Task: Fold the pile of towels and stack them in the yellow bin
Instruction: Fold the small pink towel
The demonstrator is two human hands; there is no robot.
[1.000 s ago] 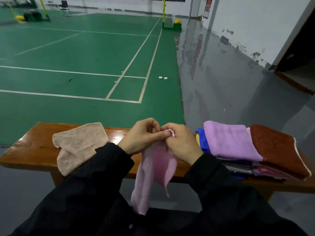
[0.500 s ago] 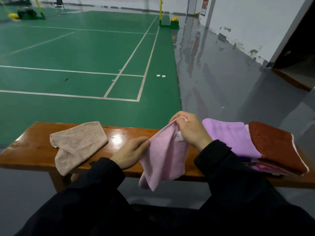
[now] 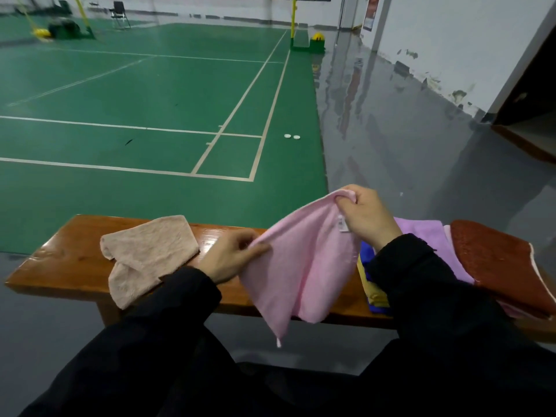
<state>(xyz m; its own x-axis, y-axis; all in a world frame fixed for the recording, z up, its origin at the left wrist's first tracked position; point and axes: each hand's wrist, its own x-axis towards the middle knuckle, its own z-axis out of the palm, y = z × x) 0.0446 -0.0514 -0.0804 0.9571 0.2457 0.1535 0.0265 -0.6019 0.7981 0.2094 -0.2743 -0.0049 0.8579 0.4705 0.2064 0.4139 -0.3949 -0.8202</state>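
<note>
Pink towel [image 3: 304, 266]: held above desk [image 3: 69, 260], left hand [image 3: 231, 257] and right hand [image 3: 365, 218] fingers pinching its edge. Beige towel [image 3: 147, 254]: lying on desk, left

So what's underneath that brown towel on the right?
Under the brown towel a purple towel and a pink edge show; blue and yellow layers peek out lower. The sleeve hides the rest of the pile.

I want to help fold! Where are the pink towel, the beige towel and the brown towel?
pink towel [image 3: 304, 260]: head view, middle of the hanging cloth.
beige towel [image 3: 147, 254]: head view, its middle, on the bench.
brown towel [image 3: 496, 263]: head view, its top face.
</note>
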